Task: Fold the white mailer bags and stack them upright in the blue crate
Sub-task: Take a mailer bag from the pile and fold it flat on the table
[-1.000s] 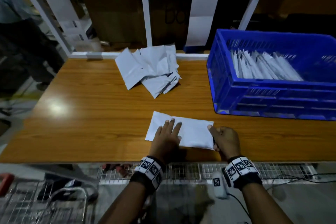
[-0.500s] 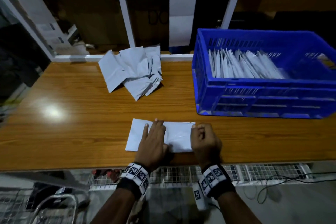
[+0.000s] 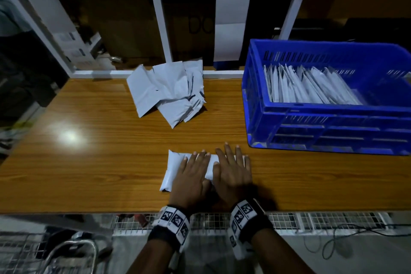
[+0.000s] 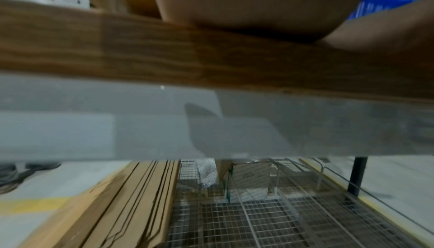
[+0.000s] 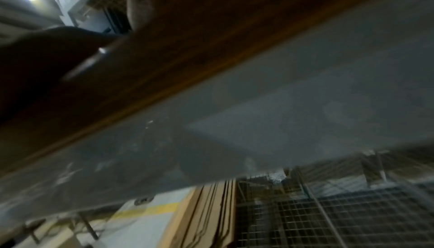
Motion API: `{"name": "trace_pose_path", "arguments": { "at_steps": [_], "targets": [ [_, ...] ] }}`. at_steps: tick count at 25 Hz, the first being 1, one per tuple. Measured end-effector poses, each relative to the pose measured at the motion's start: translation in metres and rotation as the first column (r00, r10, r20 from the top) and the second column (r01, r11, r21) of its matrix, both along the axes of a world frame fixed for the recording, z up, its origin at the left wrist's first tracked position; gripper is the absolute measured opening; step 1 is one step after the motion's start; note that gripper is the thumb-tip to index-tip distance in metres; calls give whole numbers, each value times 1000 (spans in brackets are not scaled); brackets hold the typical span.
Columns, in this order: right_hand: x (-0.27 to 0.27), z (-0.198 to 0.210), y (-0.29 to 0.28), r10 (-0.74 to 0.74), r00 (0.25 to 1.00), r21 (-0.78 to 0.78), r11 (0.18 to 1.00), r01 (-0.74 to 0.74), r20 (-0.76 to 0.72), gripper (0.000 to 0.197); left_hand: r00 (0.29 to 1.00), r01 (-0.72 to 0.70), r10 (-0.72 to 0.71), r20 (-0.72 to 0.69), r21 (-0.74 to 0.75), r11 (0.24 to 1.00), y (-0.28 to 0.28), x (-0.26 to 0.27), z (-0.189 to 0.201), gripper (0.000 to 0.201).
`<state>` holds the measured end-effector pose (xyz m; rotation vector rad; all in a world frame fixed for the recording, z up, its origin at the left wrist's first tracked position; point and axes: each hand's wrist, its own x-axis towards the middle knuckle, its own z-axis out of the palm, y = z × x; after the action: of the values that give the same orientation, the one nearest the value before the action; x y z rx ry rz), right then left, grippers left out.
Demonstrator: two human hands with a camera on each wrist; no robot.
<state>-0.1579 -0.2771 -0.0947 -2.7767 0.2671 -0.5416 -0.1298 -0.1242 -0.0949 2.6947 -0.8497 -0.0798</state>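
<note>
Both my hands lie flat, side by side, on a folded white mailer bag [image 3: 172, 172] near the front edge of the wooden counter [image 3: 93, 162]. My left hand [image 3: 191, 181] presses the bag's middle with fingers straight and close together; my right hand [image 3: 232, 173] covers its right end, fingers straight and slightly spread, tips reaching past the bag's far edge. Only the bag's left end shows beyond my hands. A loose pile of unfolded mailer bags [image 3: 169, 91] sits at the back of the counter. To the right stands the blue crate [image 3: 329, 131], with a row of folded bags [image 3: 309, 87] standing on edge inside, leaning. Both wrist views show only the counter's front edge, blurred.
</note>
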Motion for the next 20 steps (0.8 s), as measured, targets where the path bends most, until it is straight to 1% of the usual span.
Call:
{"name": "trace_pose_path", "arguments": {
  "at_steps": [2,4,6,8,10,12,14,16,17,18,20],
  "targets": [
    [7,4,1,6,986,-43,999,-14,-164,54,1000,-23,23,-2,-4,1000,4,3,2,63],
    [11,7,0,1,972,-39,999,-11,-236,59,998,-63,63,17,0,998,11,4,3,64],
    [13,11,-1,-22,968,-26,1000,16,-250,60,991,-131,130,20,43,990,23,4,9,66],
    [13,12,-1,-35,965,-24,999,30,-259,62,978,-199,205,-43,118,973,40,10,17,70],
    [13,12,-2,-36,963,-33,999,28,-267,63,968,-225,239,-78,161,961,53,14,24,72],
    [13,12,-2,-34,963,-45,999,23,-268,62,965,-222,245,-95,199,954,57,13,29,73],
    [12,13,-1,-33,962,-55,998,19,-272,61,950,-246,282,-133,236,940,51,13,32,67],
    [12,13,0,-40,960,-67,998,22,-276,60,938,-290,320,-133,208,934,40,10,36,61],
    [12,14,-1,-41,960,-72,997,22,-276,61,944,-293,313,-101,169,941,36,9,40,62],
    [13,15,-1,-42,959,-75,997,22,-279,62,961,-264,272,-51,130,956,30,8,44,63],
    [13,19,0,-46,952,-81,996,23,-303,63,987,-160,157,44,78,984,17,6,46,61]
  ]
}}
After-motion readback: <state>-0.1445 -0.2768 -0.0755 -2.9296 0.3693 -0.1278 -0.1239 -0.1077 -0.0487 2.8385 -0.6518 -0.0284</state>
